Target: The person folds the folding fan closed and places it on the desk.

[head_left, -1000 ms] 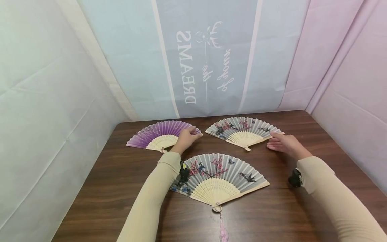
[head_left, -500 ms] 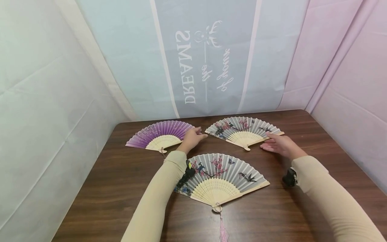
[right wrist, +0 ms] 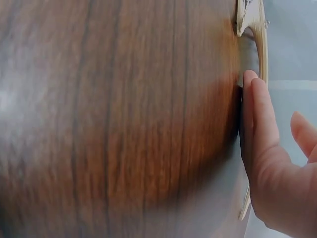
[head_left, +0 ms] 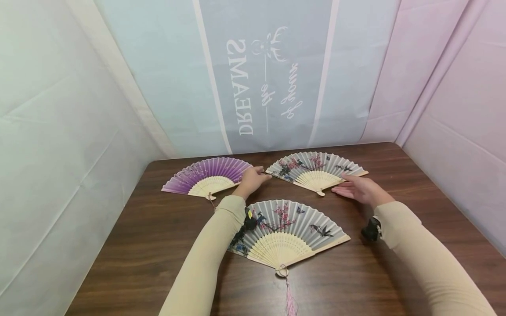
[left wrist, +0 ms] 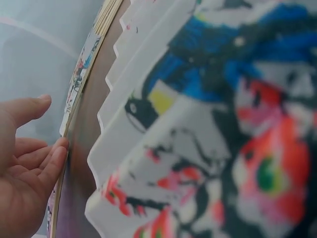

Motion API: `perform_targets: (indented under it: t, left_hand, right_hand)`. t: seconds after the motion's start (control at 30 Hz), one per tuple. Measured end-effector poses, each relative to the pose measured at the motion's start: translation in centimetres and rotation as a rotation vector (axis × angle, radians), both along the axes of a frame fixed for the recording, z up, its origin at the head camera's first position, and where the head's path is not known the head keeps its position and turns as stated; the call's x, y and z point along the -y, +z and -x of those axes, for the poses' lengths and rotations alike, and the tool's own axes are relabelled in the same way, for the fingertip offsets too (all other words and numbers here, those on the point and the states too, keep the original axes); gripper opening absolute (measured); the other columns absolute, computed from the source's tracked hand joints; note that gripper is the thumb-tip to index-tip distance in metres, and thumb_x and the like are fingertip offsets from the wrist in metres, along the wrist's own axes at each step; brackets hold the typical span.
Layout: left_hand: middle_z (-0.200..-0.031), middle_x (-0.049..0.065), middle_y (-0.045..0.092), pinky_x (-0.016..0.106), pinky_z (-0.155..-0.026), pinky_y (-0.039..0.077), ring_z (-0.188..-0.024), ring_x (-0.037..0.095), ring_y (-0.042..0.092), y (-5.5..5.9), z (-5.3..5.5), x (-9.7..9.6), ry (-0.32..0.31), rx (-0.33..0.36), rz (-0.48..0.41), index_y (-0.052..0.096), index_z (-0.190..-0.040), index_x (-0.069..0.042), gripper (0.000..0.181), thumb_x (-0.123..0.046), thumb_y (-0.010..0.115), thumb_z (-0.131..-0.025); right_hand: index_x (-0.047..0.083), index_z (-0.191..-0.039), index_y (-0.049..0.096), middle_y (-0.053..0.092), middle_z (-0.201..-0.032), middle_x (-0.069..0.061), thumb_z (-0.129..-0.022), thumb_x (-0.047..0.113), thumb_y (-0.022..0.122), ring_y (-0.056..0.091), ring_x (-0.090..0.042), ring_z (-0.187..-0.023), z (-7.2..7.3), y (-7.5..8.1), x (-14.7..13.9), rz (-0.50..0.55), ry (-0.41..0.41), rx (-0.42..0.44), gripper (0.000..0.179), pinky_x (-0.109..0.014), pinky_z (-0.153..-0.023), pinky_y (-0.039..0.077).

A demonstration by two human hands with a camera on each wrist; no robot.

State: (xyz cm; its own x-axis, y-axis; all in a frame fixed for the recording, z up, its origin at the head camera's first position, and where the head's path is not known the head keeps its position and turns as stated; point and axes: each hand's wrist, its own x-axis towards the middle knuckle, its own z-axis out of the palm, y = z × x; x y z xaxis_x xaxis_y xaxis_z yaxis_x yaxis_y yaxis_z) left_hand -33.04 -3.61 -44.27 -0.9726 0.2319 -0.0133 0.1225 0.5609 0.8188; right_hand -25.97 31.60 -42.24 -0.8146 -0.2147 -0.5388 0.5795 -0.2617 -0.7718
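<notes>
Three spread folding fans lie on the table. My left hand is between the purple folding fan and the back grey floral folding fan. Its fingertips reach the grey fan's left tip; the left wrist view shows the thumb apart from the fingers. At that fan's right side is my right hand, fingers straight near the lower edge and thumb raised apart in the right wrist view. Nearer me lies a second grey floral folding fan, its left part hidden behind my left wrist.
A pink tassel hangs from the front fan's pivot toward me. The brown wooden table has fabric walls on three sides, with a printed backdrop along its far edge. Dark wrist cameras are worn on my arms.
My left hand has shifted right, from the purple fan's right tip to the back grey fan's left tip. The right hand has slid left along the grey fan's lower right edge.
</notes>
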Motion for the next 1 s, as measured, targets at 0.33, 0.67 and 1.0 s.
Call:
perform_targets:
  t: [0.33,0.67,1.0]
  left_hand:
    - [-0.142,0.02,0.055,0.044,-0.113,0.049,-0.133,0.032,0.053,0.1,0.4,-0.3,0.004,0.025,0.032,0.054,-0.139,0.004,0.055,-0.022,0.07,-0.093]
    - [-0.141,0.02,0.057,0.043,-0.114,0.047,-0.133,0.032,0.053,0.0,0.5,-0.7,0.01,0.028,0.052,0.055,-0.137,0.003,0.053,-0.022,0.07,-0.092]
    - [-0.14,0.021,0.058,0.042,-0.115,0.047,-0.133,0.032,0.053,0.0,0.7,-1.1,0.039,0.05,0.011,0.053,-0.137,0.007,0.054,-0.019,0.069,-0.092]
  right_hand:
    - [0.003,-0.143,0.024,0.062,-0.097,-0.015,-0.106,0.022,0.044,0.074,-0.021,-0.082,0.0,0.2,1.0,0.097,-0.057,0.095,0.047,-0.026,-0.092,0.062]
    - [0.003,-0.095,0.054,0.072,-0.081,-0.014,-0.104,0.005,0.044,0.074,-0.021,-0.076,-0.6,0.0,2.8,0.194,-0.141,0.076,0.013,-0.027,-0.085,0.064]
    - [0.004,-0.096,0.05,0.067,-0.071,-0.009,-0.102,0.001,0.042,0.07,-0.016,-0.066,-0.7,0.1,5.1,0.16,-0.272,0.106,0.01,-0.024,-0.071,0.065]
